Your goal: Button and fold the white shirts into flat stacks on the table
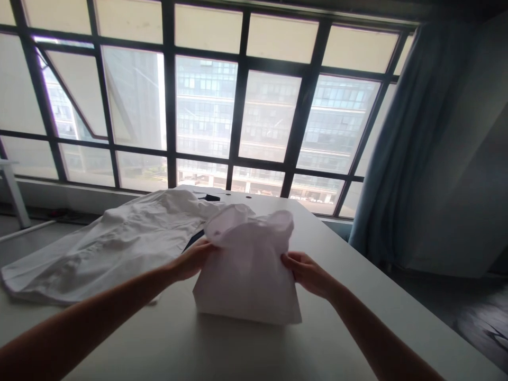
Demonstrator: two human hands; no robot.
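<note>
A folded white shirt is held up over the table in front of me, its lower edge straight and its top loose and flopping over in soft folds. My left hand pinches its left side, the fingertips partly behind the cloth. On the opposite side, my right hand grips the edge between thumb and fingers. To the left, a second white garment lies spread out and wrinkled on the white table. Something dark blue and flat shows partly behind the held shirt.
A small dark object lies toward the table's far end. Beyond it stands a wall of windows with one pane tilted open. A blue-grey curtain hangs at the right. A white table leg is at the far left.
</note>
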